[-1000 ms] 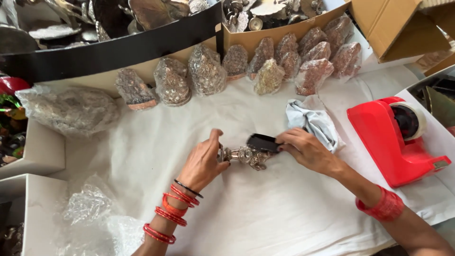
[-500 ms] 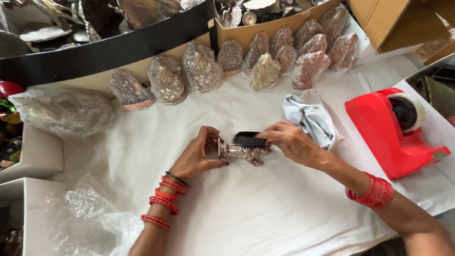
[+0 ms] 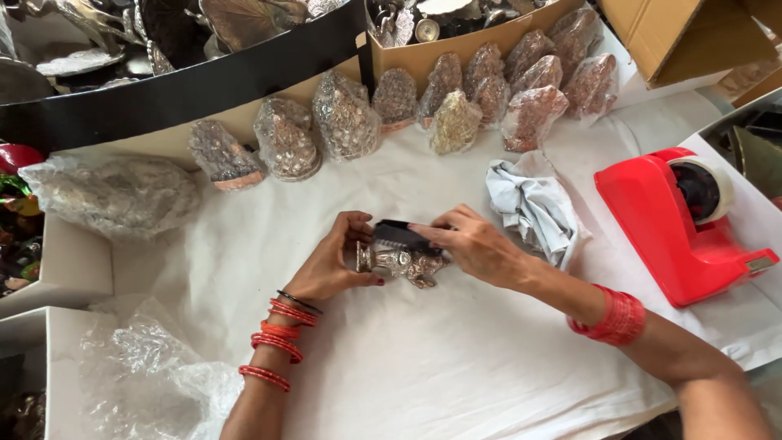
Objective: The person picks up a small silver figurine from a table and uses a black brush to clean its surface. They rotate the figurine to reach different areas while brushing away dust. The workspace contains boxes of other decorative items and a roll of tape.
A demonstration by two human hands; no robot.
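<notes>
Where the two forearms come up from the bottom edge, ringed in red bangles, crumpled clear plastic wrap beside the left one and plain white table covering between them. Just beyond, left hand closed about one end of a small silver-toned metal figurine, fingers curled over its top, thumb under. Right hand close against the other end, pinching a dark brush and pressing it flat on the figurine's upper side. Figurine lying on its side, low over the cloth at centre table, long axis running left to right between the two hands, base disc toward the left palm. Brush handle roughly along the same axis, directly above the piece and touching it. Left hand the nearer to the base end, right hand nearer the far end; both in contact, neither apart. Surface of the figurine lumpy and ornate, bright with darker creases; finer detail too small to read.

Further out, to the right, a crumpled grey cloth just beside the right wrist, then a red tape dispenser well apart. Beyond the hands, a row of similar figures wrapped in clear plastic standing along the edge of the covering, some silvery, some coppery. Behind those, a cardboard box and a dark tray of loose metal pieces; off to the left, a larger wrapped bundle
</notes>
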